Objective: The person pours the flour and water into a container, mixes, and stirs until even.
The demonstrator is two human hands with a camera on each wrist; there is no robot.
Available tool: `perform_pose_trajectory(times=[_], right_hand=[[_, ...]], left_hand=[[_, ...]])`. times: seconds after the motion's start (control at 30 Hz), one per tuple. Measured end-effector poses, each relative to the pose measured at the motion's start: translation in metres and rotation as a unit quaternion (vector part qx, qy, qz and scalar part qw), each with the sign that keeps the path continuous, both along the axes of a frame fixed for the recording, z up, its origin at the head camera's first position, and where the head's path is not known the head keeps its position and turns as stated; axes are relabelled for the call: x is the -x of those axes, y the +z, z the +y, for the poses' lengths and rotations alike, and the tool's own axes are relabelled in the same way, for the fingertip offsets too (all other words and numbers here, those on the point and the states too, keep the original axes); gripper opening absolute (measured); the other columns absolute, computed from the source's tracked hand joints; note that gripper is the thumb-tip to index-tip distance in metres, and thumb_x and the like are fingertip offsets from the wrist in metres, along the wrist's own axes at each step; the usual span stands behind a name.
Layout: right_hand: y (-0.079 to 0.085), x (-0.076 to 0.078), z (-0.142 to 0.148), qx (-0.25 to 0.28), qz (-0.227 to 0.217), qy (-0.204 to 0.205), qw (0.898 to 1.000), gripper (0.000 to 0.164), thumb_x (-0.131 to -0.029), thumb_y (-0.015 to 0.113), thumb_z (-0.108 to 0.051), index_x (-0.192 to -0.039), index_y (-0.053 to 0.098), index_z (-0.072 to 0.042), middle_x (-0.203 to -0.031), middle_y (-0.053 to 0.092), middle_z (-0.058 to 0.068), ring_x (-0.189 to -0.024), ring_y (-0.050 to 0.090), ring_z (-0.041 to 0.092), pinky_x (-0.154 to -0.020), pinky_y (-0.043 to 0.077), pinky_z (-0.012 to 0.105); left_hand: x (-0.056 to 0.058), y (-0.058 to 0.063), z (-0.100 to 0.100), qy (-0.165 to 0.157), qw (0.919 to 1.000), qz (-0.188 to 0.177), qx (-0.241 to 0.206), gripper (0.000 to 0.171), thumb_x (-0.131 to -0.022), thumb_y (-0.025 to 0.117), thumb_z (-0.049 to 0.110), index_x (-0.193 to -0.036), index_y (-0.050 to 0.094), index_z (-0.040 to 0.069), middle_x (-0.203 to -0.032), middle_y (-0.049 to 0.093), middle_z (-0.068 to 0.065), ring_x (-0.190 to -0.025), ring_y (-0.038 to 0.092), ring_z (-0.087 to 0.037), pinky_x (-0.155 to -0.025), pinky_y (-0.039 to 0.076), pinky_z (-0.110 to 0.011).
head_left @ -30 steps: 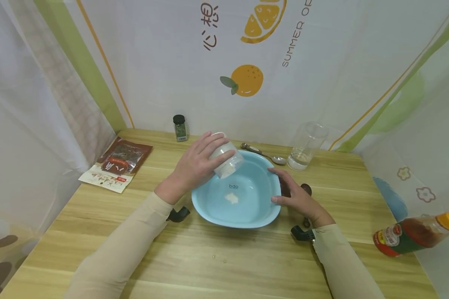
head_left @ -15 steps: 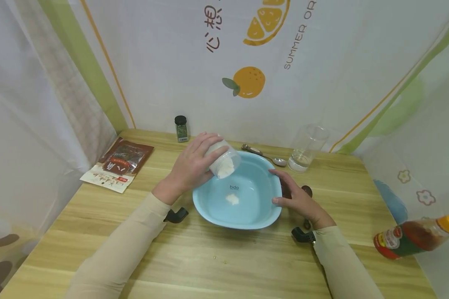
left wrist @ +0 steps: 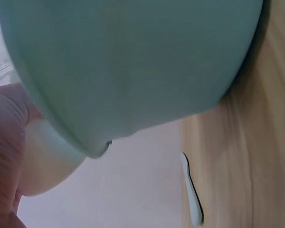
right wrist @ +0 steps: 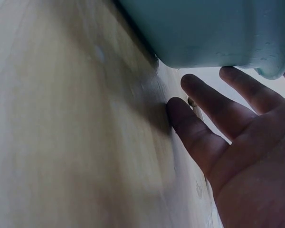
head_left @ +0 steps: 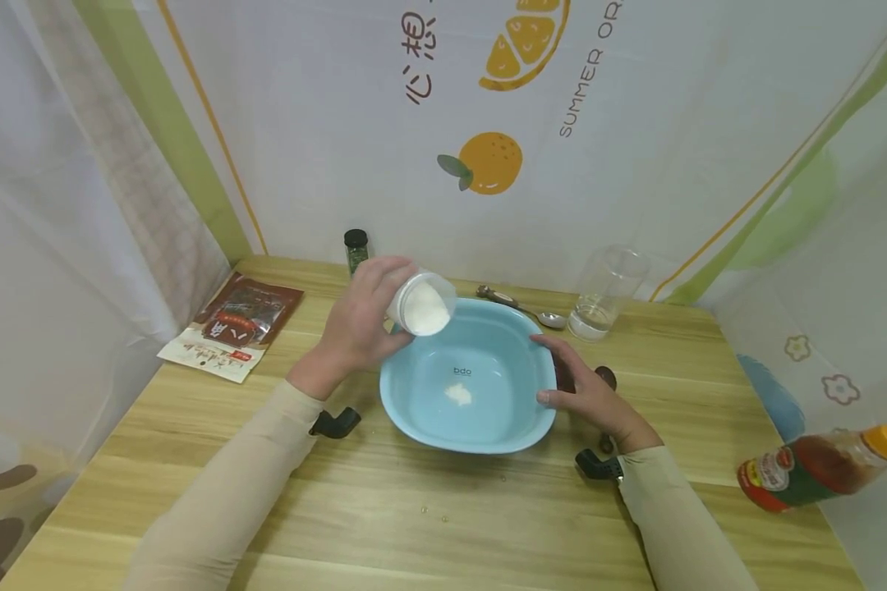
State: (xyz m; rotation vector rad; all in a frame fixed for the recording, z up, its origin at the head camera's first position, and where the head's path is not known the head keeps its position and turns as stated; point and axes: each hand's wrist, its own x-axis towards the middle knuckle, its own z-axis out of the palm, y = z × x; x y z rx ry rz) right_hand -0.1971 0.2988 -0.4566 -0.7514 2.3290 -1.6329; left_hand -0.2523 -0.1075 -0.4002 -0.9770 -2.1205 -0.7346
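Observation:
My left hand [head_left: 362, 316] grips a clear plastic jar [head_left: 414, 308] of white powder above the basin's back left rim. The jar is tilted, its round mouth turned toward the head camera, and powder [head_left: 426, 310] shows inside it. Below stands a light blue basin [head_left: 495, 427] with a small patch of white powder [head_left: 457, 395] on its floor. My right hand [head_left: 591, 394] holds the basin's right rim, thumb and index finger over the edge. In the right wrist view the other fingers [right wrist: 213, 104] spread beside and below the basin's outer wall.
Behind the basin lies a spoon [head_left: 550, 320], and a tall glass [head_left: 606, 287] with some clear liquid stands right of it. A small green spice bottle [head_left: 356, 250], a brown spice packet [head_left: 236, 324] and a red sauce bottle [head_left: 820, 468] are around the wooden table [head_left: 384, 525].
My left hand has drawn the jar a little left, turning its mouth up from facing down into the basin. The right hand and the basin stay put.

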Motion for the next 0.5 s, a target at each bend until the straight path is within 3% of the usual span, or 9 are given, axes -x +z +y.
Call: perform_pose_trajectory(times=[0.27, 0.5], right_hand=[[0.001, -0.001, 0.000, -0.006, 0.001, -0.002, 1.000, 0.087, -0.100, 0.078, -0.015, -0.174, 0.033, -0.019, -0.173, 0.035, 0.024, -0.145, 0.048, 0.049, -0.106, 0.055, 0.028], [0.001, -0.001, 0.000, -0.005, 0.001, 0.001, 1.000, 0.087, -0.101, 0.078, -0.013, -0.174, 0.031, -0.018, -0.174, 0.033, 0.025, -0.148, 0.046, 0.051, -0.107, 0.054, 0.027]], left_hand=[[0.001, 0.000, -0.015, 0.034, 0.9941, -0.092, -0.048, 0.091, -0.070, 0.100, 0.009, -0.150, 0.057, 0.003, -0.149, 0.060, -0.020, -0.138, 0.053, -0.040, -0.114, 0.050, -0.059], [0.003, -0.005, -0.028, 0.062, 0.9784, -0.163, -0.111, 0.094, -0.075, 0.101, 0.015, -0.155, 0.052, 0.003, -0.148, 0.058, -0.020, -0.136, 0.056, -0.038, -0.114, 0.049, -0.060]])
